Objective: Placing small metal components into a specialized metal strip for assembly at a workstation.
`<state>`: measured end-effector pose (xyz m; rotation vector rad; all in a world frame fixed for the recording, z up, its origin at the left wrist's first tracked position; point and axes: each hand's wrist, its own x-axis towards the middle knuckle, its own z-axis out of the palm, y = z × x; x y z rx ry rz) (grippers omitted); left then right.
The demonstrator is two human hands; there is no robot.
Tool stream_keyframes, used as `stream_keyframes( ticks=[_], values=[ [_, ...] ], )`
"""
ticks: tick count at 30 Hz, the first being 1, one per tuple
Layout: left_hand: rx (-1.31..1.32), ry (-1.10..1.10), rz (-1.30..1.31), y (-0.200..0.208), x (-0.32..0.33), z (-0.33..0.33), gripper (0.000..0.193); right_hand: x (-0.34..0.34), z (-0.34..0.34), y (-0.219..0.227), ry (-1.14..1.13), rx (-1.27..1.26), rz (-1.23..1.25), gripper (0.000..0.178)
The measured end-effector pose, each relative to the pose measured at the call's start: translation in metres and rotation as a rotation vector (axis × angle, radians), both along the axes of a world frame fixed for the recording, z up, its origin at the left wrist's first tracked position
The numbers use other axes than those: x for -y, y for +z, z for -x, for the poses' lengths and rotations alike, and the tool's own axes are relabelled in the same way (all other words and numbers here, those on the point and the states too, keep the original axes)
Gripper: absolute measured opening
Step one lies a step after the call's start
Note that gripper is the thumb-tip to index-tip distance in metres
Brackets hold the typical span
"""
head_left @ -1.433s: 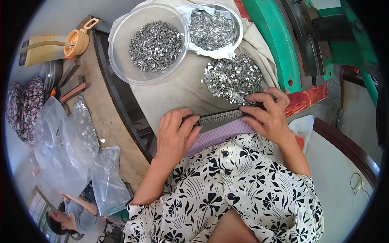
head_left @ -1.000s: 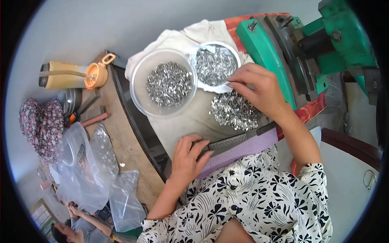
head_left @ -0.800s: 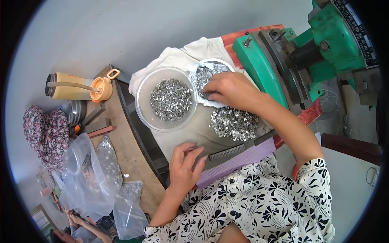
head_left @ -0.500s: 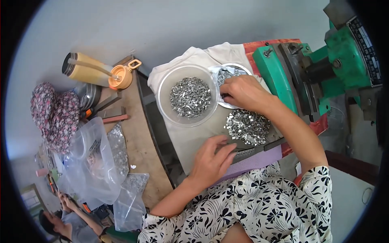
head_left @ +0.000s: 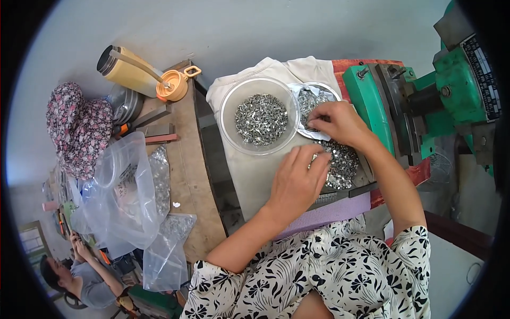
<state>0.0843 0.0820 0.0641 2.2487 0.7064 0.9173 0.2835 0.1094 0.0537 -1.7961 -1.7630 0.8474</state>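
My left hand is closed, with fingers curled at the left edge of a loose pile of small shiny metal pieces. Something small and silvery shows between its thumb and fingers, too small to make out. Over the near rim of a small lined bowl is my right hand, its thumb and fingers pinched together. Whatever it holds is hidden. Small metal parts lie in that bowl. Left of it stands a large clear round tub with a heap of small metal parts inside.
A green machine press stands at the right. On the wooden table at left are a yellow bottle, an orange lid, a flowered cloth hat and clear plastic bags. Another person sits at the far lower left.
My left hand has moved up and right to the pile, its fingers closing. My right hand has shifted slightly right and stays at the lined bowl. The whole view has shifted a little.
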Motion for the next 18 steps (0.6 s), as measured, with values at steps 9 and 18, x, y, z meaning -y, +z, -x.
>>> stream_keyframes(
  ticks=[9,18],
  values=[
    [-0.008,0.109,0.003,0.002,-0.038,-0.035,0.038,0.023,-0.007,0.015,-0.473,-0.891,0.154,0.015],
    [0.024,0.144,0.233,0.001,-0.06,-0.047,0.018,0.027,-0.004,-0.006,-0.534,-1.04,0.138,0.014]
  ],
)
